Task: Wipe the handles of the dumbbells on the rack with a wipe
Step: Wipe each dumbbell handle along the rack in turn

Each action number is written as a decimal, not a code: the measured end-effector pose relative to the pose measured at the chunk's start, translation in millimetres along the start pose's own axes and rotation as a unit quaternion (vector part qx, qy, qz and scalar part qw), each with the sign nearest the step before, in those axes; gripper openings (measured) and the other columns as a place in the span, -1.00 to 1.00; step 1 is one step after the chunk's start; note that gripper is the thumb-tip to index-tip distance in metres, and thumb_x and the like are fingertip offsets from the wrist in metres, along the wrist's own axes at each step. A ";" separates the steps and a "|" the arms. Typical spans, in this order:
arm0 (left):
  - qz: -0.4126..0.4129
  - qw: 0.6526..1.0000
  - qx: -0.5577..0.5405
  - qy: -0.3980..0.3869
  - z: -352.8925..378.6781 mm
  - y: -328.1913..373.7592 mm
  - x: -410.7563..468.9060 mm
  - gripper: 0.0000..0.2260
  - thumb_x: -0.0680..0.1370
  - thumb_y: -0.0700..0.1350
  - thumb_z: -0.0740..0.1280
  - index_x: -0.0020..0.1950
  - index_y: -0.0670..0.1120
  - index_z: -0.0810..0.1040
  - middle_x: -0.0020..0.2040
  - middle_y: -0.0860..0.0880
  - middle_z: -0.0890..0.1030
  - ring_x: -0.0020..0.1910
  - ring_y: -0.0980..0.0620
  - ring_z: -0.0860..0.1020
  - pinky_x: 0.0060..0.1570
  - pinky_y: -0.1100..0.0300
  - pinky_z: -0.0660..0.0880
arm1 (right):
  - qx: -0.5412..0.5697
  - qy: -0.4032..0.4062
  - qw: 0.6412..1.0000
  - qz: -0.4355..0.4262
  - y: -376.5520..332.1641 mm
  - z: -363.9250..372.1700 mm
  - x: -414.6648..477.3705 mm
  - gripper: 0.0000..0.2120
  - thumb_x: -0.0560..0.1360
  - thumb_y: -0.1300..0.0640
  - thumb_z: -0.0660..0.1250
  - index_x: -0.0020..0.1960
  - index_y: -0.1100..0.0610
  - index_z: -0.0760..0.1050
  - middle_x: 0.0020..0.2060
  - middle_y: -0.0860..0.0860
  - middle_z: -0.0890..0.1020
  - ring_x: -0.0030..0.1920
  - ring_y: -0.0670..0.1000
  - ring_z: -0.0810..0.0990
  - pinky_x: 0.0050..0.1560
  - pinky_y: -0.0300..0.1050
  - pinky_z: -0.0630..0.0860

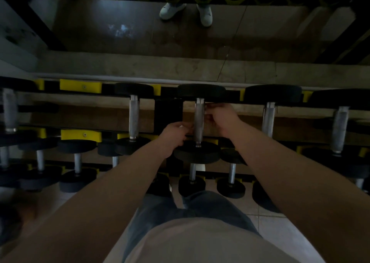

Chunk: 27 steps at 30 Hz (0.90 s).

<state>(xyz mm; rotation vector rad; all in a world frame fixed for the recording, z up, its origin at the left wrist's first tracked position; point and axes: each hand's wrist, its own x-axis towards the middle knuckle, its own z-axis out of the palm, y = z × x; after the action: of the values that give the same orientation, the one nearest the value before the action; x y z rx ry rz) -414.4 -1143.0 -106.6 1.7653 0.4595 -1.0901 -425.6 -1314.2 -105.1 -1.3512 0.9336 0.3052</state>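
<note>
Where the two hands meet, the dumbbell (197, 152) lies on the rack's (80, 85) upper tier, its steel handle (198, 120) between them. The left hand (175, 135) sits at the handle's near left side, fingers curled on a white wipe (181, 126) that barely shows. The right hand (222, 118) is at the far right side, fingers curled against the handle; whether they close round it I cannot tell. The dumbbell's long axis runs near to far, a black head at each end. Other dumbbells (133, 118) flank it, and smaller ones (77, 162) fill the lower tier. The room is dim, with a tiled floor (280, 222) and a mirror (120, 32) behind the rack.
</note>
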 end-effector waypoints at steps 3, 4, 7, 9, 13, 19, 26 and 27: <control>-0.003 1.000 0.002 0.006 1.0 -1.0 0.7 -0.77 0.62 -0.18 0.26 0.22 0.00 0.59 0.01 -0.03 0.63 -0.24 0.07 0.44 -0.39 0.24 0.35 | -0.204 -0.082 0.975 -0.001 11.9 -11.1 -4.8 -0.81 0.53 0.24 0.40 0.13 0.16 0.66 0.01 0.10 0.69 0.08 0.14 0.64 0.08 -0.01 0.58; -0.005 1.000 0.003 0.008 1.6 -0.8 0.9 -0.77 0.61 -0.18 0.26 0.23 -0.01 0.59 -0.04 -0.03 0.62 -0.27 0.08 0.43 -0.42 0.25 0.34 | -0.305 -0.127 0.944 0.003 18.7 -14.3 -10.5 -0.78 0.54 0.20 0.39 0.17 0.11 0.64 0.04 0.07 0.67 0.09 0.10 0.62 0.12 0.00 0.57; -0.002 1.000 0.008 0.001 2.5 1.7 1.1 -0.79 0.59 -0.19 0.29 0.19 -0.03 0.61 -0.08 -0.06 0.60 -0.29 0.07 0.42 -0.44 0.24 0.32 | -0.459 -0.216 0.862 -0.013 29.1 -14.9 -21.4 -0.74 0.57 0.19 0.34 0.25 0.05 0.57 0.10 0.04 0.62 0.10 0.03 0.59 0.15 -0.01 0.54; 0.003 1.000 0.008 -0.005 1.4 0.7 0.9 -0.79 0.57 -0.17 0.32 0.18 -0.02 0.61 -0.03 -0.09 0.61 -0.27 0.07 0.43 -0.41 0.23 0.33 | -0.417 -0.188 0.889 0.004 24.8 -12.8 -14.6 -0.83 0.57 0.22 0.35 0.14 0.10 0.60 0.01 0.07 0.64 0.02 0.02 0.60 0.01 -0.06 0.55; 0.003 1.000 -0.003 -0.006 -1.6 1.0 -2.0 -0.75 0.61 0.01 0.30 0.26 0.01 0.59 0.08 -0.06 0.63 -0.20 0.05 0.44 -0.31 0.20 0.38 | -0.036 -0.051 0.997 0.043 7.9 -10.4 3.9 -0.87 0.54 0.29 0.38 0.04 0.17 0.66 -0.03 0.11 0.70 0.02 0.10 0.66 0.18 0.11 0.61; -0.025 0.997 -0.049 0.050 3.7 12.2 -7.5 -0.83 0.61 -0.04 0.27 0.11 -0.02 0.62 -0.16 0.00 0.49 -0.30 0.04 0.36 -0.39 0.19 0.31 | -0.224 -0.099 0.969 0.019 16.0 -14.9 -21.1 -0.87 0.56 0.20 0.38 0.09 0.15 0.63 -0.01 0.14 0.68 0.03 0.13 0.65 0.08 0.03 0.60; 0.045 0.997 -0.023 0.051 8.5 14.3 -22.5 -0.70 0.60 -0.26 0.14 0.16 -0.02 0.60 -0.12 -0.04 0.59 -0.21 0.03 0.50 -0.32 0.18 0.39 | -0.274 -0.036 0.960 -0.034 19.4 -14.7 -34.5 -0.98 0.49 0.16 0.46 -0.09 0.06 0.67 -0.10 0.04 0.69 -0.04 0.02 0.64 -0.13 -0.16 0.57; 0.064 0.997 -0.005 0.047 7.5 14.2 -24.3 -0.76 0.62 -0.19 0.20 0.15 0.00 0.62 -0.11 -0.03 0.60 -0.25 0.04 0.49 -0.36 0.20 0.38 | -0.190 -0.014 0.981 -0.046 17.0 -13.0 -36.0 -0.94 0.48 0.17 0.48 -0.11 0.02 0.66 -0.09 0.01 0.69 -0.03 -0.01 0.65 -0.07 -0.15 0.61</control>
<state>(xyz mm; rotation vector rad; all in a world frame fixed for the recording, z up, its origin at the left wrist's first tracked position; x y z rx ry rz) -420.6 -1152.0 -79.7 1.8173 0.4023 -0.9176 -464.6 -1310.6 -90.2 -1.7290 0.8113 0.4469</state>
